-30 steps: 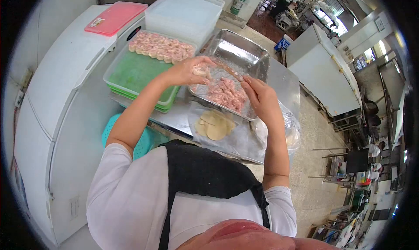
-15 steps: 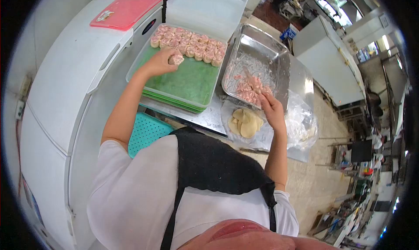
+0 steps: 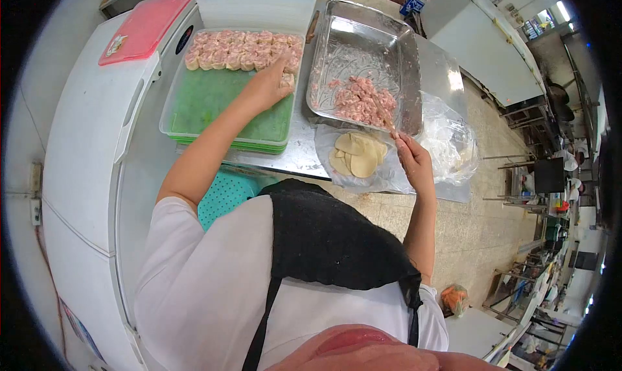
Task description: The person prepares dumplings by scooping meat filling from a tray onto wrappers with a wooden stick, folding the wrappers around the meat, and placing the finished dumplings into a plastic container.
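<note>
Rows of meat-filled dumplings (image 3: 233, 48) fill the far part of a green-based plastic tray (image 3: 223, 105). My left hand (image 3: 267, 86) is at the right end of the rows, its fingers closed round a dumpling (image 3: 287, 80) near the tray's right wall. My right hand (image 3: 414, 160) grips a thin spatula (image 3: 385, 117), whose far end rests in pink minced meat (image 3: 359, 99) in a deep metal pan (image 3: 411, 66). Round dough wrappers (image 3: 357, 155) lie in a pile on plastic in front of the pan.
A pink lid (image 3: 148, 27) lies on the white freezer (image 3: 84, 125) at the left. Behind the tray stands a translucent container (image 3: 256, 8). Crumpled clear plastic (image 3: 447, 138) is right of the wrappers. A turquoise perforated basket (image 3: 223, 193) sits below the table edge.
My left hand has moved right along the dumpling rows, with the dumpling. The spatula has shifted in the meat, and my right hand is lower beside the pan. The whole view has shifted.
</note>
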`<act>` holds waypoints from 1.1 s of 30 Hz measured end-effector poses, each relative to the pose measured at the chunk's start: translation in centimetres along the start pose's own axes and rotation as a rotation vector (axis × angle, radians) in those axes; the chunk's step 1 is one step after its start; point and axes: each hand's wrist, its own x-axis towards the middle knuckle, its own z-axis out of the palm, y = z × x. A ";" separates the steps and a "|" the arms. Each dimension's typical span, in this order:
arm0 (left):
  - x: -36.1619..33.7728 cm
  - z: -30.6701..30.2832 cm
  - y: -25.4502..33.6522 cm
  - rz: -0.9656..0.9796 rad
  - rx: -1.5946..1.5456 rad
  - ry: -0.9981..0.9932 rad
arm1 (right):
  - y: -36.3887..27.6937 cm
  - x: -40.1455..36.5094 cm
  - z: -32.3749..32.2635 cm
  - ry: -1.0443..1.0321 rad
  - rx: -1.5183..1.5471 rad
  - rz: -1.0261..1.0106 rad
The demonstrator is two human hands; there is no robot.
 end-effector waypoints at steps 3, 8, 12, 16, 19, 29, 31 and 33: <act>1.1 1.1 -0.5 0.105 0.075 0.095 | 2.4 0.4 -1.6 0.004 -0.024 0.005; 0.9 1.6 -1.2 0.103 0.013 0.175 | 4.8 2.4 -3.3 -0.051 -0.023 -0.095; 0.2 0.4 -1.8 -0.059 -0.187 0.078 | 5.7 4.6 -5.1 -0.128 -0.158 -0.199; 0.9 0.6 -0.9 -0.082 -0.043 0.165 | 4.6 8.8 -7.1 -0.332 -0.695 -0.305; 1.2 0.7 0.4 -0.253 0.027 0.177 | 5.0 13.8 -6.7 -0.349 -0.886 -0.449; 0.0 2.3 2.1 -0.248 -0.037 0.218 | 6.9 13.5 -3.6 -0.411 -0.911 -0.685; 0.0 2.3 2.8 -0.278 -0.122 0.207 | 6.2 13.6 -4.8 -0.402 -0.952 -0.587; -0.1 2.4 3.1 -0.315 -0.088 0.219 | 6.5 13.8 -5.2 -0.397 -0.955 -0.578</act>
